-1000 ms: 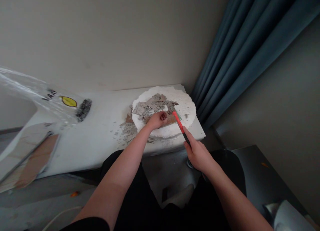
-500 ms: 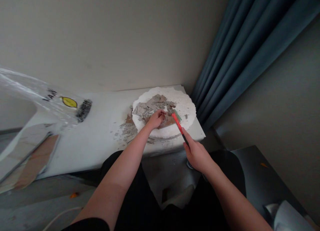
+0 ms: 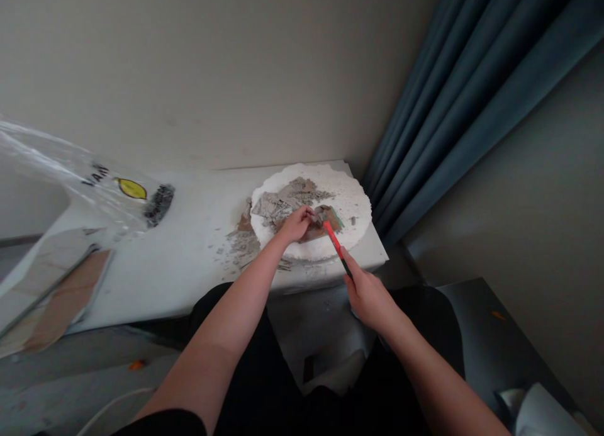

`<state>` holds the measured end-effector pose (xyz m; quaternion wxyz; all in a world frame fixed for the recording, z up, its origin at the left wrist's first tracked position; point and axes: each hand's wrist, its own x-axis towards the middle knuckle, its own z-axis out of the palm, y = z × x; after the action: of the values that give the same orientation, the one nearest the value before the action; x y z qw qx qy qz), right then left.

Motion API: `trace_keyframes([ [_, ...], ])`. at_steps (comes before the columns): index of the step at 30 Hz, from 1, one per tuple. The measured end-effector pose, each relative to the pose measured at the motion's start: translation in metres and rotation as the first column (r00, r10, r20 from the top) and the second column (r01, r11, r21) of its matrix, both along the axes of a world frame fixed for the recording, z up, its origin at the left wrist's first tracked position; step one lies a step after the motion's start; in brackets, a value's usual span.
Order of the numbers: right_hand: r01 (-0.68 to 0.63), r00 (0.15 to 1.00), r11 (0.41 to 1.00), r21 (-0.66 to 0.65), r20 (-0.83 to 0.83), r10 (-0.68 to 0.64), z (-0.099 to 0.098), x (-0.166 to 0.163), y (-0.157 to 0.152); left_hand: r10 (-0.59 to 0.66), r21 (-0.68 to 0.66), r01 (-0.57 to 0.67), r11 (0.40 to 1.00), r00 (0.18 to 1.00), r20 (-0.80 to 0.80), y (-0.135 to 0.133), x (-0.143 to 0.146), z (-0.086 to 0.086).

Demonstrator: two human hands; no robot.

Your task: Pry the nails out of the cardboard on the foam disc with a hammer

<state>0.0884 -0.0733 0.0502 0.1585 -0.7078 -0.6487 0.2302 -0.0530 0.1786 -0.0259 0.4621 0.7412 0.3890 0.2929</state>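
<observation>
Red-handled knife (image 3: 336,245) sits in my right hand (image 3: 370,296), fingers closed round its dark end, its tip at a brown cardboard scrap (image 3: 325,221). My left hand (image 3: 295,224) pinches that scrap, fingers curled on its edge. Torn grey cardboard pieces (image 3: 283,203) lie heaped on the round white foam disc (image 3: 352,203), at the table's (image 3: 189,260) far right corner.

My right hand (image 3: 370,294) now sits slightly nearer the desk's front edge than before, pushing the red knife (image 3: 334,238) further under the brown scrap (image 3: 325,219), which my left hand (image 3: 295,224) now lifts.
</observation>
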Motion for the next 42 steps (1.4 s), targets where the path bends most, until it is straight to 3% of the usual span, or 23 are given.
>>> trace_keyframes([
  [13, 0.012, 0.999, 1.000, 0.024, -0.044, -0.011, -0.004, 0.003, 0.000, -0.005, -0.016, 0.004, 1.000, 0.998, -0.065, 0.003, 0.001, -0.001],
  [17, 0.048, 0.996, 0.997, 0.058, -0.081, -0.043, 0.002, 0.007, -0.001, 0.004, 0.012, -0.003, 1.000, 0.995, -0.102, 0.005, 0.001, -0.001],
  [20, 0.042, 0.993, 0.996, 0.080, -0.111, -0.033, 0.005, 0.008, -0.001, 0.018, -0.038, -0.021, 0.999, 0.996, -0.083, 0.005, 0.002, -0.001],
  [28, -0.010, 0.993, 0.999, 0.032, -0.114, 0.014, -0.004, 0.003, 0.000, 0.026, -0.082, -0.025, 0.996, 1.000, 0.015, 0.004, 0.004, -0.005],
  [33, -0.001, 0.996, 0.998, 0.069, -0.090, 0.008, -0.002, 0.005, 0.000, 0.056, -0.118, -0.054, 0.991, 0.998, 0.012, 0.002, 0.005, 0.001],
  [42, 0.030, 0.999, 1.000, -0.008, -0.040, -0.030, -0.008, 0.006, 0.004, 0.047, -0.095, -0.052, 0.994, 0.997, -0.059, 0.001, 0.004, 0.006],
])
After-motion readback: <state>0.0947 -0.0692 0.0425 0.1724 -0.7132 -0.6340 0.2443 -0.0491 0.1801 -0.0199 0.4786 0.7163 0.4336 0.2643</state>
